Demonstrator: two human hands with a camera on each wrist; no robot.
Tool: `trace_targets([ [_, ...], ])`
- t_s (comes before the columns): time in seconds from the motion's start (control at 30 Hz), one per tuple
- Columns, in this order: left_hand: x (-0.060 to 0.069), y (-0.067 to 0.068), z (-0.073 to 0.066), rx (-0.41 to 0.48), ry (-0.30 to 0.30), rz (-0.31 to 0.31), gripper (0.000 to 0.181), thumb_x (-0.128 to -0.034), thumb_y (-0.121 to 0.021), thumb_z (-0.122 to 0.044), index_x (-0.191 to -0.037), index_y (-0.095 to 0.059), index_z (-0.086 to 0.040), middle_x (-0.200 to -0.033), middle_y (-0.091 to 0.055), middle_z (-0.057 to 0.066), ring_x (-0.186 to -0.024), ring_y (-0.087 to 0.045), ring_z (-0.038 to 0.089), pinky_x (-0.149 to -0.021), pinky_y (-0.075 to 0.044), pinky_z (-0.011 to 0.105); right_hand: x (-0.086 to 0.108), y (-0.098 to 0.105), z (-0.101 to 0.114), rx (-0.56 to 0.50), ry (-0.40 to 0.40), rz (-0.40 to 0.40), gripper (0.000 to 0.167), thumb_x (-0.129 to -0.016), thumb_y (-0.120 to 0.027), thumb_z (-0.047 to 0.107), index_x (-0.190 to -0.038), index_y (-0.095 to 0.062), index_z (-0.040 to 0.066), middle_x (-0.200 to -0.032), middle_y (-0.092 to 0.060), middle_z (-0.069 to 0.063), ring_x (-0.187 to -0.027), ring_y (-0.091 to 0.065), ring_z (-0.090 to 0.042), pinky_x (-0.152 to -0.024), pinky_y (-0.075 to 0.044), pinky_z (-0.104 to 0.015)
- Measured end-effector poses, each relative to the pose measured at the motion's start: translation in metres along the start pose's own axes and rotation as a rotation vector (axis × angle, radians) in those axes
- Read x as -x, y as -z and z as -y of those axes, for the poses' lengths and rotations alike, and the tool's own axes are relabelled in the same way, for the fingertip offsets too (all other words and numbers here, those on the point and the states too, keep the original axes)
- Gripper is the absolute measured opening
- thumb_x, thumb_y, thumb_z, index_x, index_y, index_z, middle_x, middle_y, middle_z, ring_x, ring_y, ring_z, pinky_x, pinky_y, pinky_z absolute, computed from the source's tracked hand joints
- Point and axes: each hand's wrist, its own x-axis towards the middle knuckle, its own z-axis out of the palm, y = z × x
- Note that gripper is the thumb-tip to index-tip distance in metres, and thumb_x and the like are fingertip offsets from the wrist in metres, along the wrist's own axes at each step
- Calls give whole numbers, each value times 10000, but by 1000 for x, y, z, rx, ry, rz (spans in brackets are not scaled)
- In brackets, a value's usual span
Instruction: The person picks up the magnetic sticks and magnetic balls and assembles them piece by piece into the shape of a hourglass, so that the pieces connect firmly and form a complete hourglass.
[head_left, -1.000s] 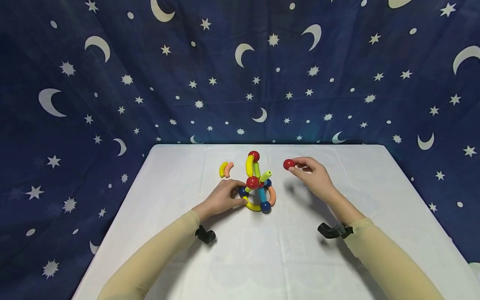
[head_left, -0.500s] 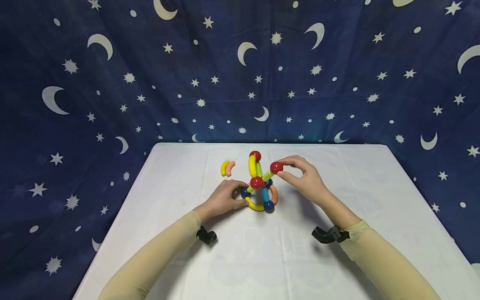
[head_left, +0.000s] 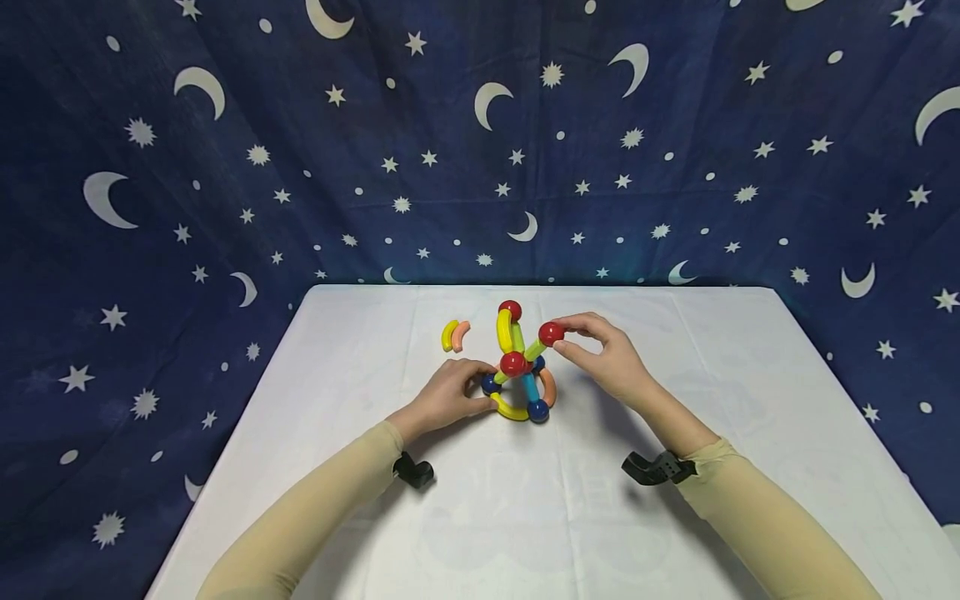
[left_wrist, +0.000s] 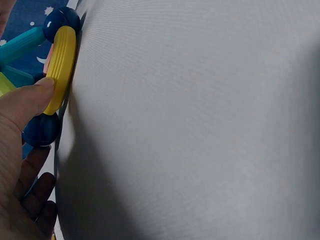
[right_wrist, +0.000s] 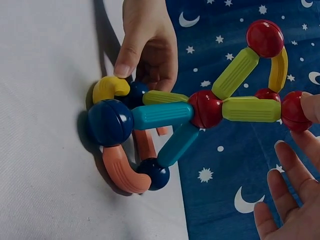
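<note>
A magnetic ball-and-stick structure (right_wrist: pixel 206 110) stands on the table, with blue balls and curved sticks at its base and a red ball at its centre. My left hand (head_left: pixel 441 395) holds the base at its left corner: its thumb lies on a yellow curved stick (left_wrist: pixel 62 65), its fingers around a blue ball (left_wrist: pixel 42 131). Between thumb and fingertips my right hand (head_left: pixel 617 360) pinches a red ball (head_left: pixel 551 334). That ball touches the end of a lime green stick (right_wrist: pixel 251 109) leaning out to the upper right. Another red ball (head_left: pixel 510 311) tops the far side.
A loose yellow curved stick (head_left: pixel 449 335) and a salmon curved stick (head_left: pixel 461 337) lie side by side behind my left hand. White cloth covers the table (head_left: pixel 495 517). A dark blue star-and-moon curtain (head_left: pixel 480 167) hangs behind its far edge.
My right hand has brought the red ball leftward from beside the structure onto the lime green stick's end. It has barely moved in the last half second. The left hand keeps its hold.
</note>
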Motion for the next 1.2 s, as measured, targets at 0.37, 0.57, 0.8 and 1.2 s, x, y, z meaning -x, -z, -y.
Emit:
trace_targets([
  [0.37,1,0,0,-3,7,1,549,-867,-834,-353,-1358,-637,-208,-1231,-643,-90,-1025,-497,171,-902,-408,340,1,1,-2,-60,55,21,372,-959,-749,258,-1306,-680,144,-1279,-642,-14,-1225,-530,-218,-1090,-369,-551],
  [0.57,0,1,1,-2,1,-1,544,-870,-830,-356,-1357,-639,-209,-1237,-648,-85,-1029,-503,175,-904,-409,347,0,1,-4,-67,61,20,362,-959,-749,248,-1297,-682,135,-1273,-646,-15,-1205,-541,-216,-1084,-371,-558],
  [0.8,3,3,3,-5,7,33,573,-895,-798,-357,-1419,-608,-222,-1312,-639,-73,-1118,-501,175,-970,-415,376,3,2,-5,-62,42,30,397,-959,-749,244,-1330,-658,137,-1274,-637,-22,-1221,-560,-283,-1074,-392,-558],
  [1.2,5,5,6,16,27,56,569,-927,-773,-322,-1459,-583,-250,-1343,-629,-85,-1143,-491,151,-975,-419,367,4,5,-17,-59,44,23,405,-963,-743,203,-1342,-639,109,-1290,-642,-63,-1216,-552,-247,-1072,-407,-537],
])
